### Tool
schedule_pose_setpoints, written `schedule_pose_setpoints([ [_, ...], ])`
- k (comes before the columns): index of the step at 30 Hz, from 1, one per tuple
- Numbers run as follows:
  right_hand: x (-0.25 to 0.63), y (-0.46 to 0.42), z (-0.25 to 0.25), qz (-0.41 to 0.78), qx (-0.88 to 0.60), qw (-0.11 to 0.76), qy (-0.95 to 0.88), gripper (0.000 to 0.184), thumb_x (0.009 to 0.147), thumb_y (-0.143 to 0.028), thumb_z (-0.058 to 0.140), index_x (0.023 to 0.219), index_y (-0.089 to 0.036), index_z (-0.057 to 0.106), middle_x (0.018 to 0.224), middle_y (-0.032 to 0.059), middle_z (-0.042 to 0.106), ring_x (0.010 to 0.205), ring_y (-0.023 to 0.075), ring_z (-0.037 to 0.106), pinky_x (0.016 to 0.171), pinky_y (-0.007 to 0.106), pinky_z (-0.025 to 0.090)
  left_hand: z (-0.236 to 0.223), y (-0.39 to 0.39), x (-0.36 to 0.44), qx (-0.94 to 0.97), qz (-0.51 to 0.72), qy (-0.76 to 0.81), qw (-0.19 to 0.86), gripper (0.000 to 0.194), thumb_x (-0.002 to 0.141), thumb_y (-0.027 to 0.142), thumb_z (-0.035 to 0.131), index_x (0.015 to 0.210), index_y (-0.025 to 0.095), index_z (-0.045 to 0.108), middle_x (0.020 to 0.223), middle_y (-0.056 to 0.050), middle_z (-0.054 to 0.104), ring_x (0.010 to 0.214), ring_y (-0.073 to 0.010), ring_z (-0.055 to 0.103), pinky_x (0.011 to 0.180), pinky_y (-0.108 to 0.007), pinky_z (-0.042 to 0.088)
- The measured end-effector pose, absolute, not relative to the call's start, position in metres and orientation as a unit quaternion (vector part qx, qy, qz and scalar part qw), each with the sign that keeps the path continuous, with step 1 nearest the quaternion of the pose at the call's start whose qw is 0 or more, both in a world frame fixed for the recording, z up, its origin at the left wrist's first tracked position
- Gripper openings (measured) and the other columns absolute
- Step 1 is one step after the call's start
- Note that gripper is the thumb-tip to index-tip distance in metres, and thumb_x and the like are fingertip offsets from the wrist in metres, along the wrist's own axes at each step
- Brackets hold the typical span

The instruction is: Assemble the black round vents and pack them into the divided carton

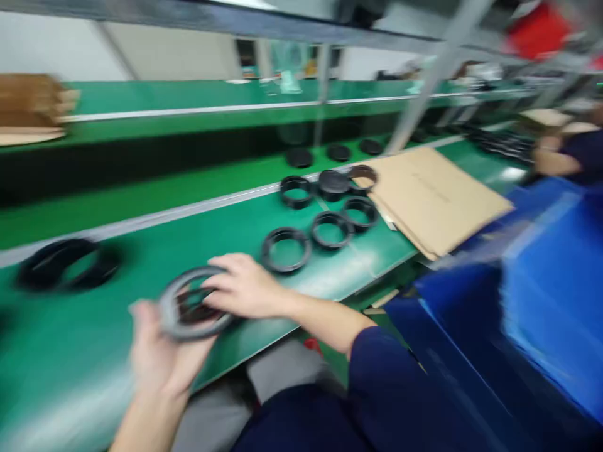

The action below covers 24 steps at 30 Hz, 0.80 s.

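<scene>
Both my hands hold one grey-black ring (188,304) just above the front edge of the green bench (141,276). My left hand (157,355) cups it from below, fingers curled round its rim. My right hand (245,285) rests on its right side, fingers bent over the top. Several more black rings (286,249) lie in a loose group on the bench beyond my right hand. The picture is smeared by motion.
A larger black ring (66,263) lies at the far left. Flat cardboard sheets (433,198) rest at the bench's right end, beside a blue crate (532,314). Another person's arm (560,160) shows at the far right. More cardboard (31,107) sits on the rear bench.
</scene>
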State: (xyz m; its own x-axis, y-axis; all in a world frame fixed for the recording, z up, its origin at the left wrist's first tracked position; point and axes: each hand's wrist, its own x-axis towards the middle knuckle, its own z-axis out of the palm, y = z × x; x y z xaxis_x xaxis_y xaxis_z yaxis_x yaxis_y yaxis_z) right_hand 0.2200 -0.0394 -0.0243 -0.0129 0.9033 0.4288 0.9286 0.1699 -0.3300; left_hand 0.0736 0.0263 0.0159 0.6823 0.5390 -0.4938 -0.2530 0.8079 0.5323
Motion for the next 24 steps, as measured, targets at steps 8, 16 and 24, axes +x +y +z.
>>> schedule_pose_setpoints([
  [8, 0.227, -0.041, -0.032, 0.278, -0.558, 0.555, -0.550, 0.056, 0.108, -0.061, 0.031, 0.126, -0.027, 0.072, 0.152, 0.0059, 0.050, 0.142, 0.0246, 0.045, 0.122, 0.047, 0.036, 0.005, 0.024, 0.059, 0.104, 0.299, 0.245, 0.916, 0.060, 0.105, 0.062, 0.039, 0.127, 0.012, 0.065, 0.122, -0.018, 0.070, 0.124, -0.0347, 0.062, 0.113, -0.057, 0.042],
  [16, 0.223, -0.045, -0.031, 0.275, -0.563, 0.568, -0.534, 0.059, 0.108, -0.063, 0.028, 0.124, -0.026, 0.072, 0.148, 0.0076, 0.053, 0.139, 0.0251, 0.049, 0.116, 0.045, 0.045, 0.001, 0.022, 0.047, 0.109, 0.281, 0.219, 0.928, 0.076, 0.102, 0.069, 0.038, 0.150, 0.011, 0.046, 0.135, -0.023, 0.062, 0.123, -0.0379, 0.062, 0.108, -0.060, 0.046],
  [24, 0.219, -0.048, -0.030, 0.246, -0.567, 0.535, -0.576, 0.064, 0.108, -0.060, 0.013, 0.146, -0.031, 0.056, 0.154, 0.0073, 0.045, 0.146, 0.0269, 0.040, 0.113, 0.049, 0.047, -0.004, 0.027, 0.047, 0.100, 0.277, 0.219, 0.930, 0.082, 0.101, 0.072, 0.036, 0.152, 0.009, 0.042, 0.137, -0.026, 0.060, 0.128, -0.0396, 0.058, 0.108, -0.060, 0.046],
])
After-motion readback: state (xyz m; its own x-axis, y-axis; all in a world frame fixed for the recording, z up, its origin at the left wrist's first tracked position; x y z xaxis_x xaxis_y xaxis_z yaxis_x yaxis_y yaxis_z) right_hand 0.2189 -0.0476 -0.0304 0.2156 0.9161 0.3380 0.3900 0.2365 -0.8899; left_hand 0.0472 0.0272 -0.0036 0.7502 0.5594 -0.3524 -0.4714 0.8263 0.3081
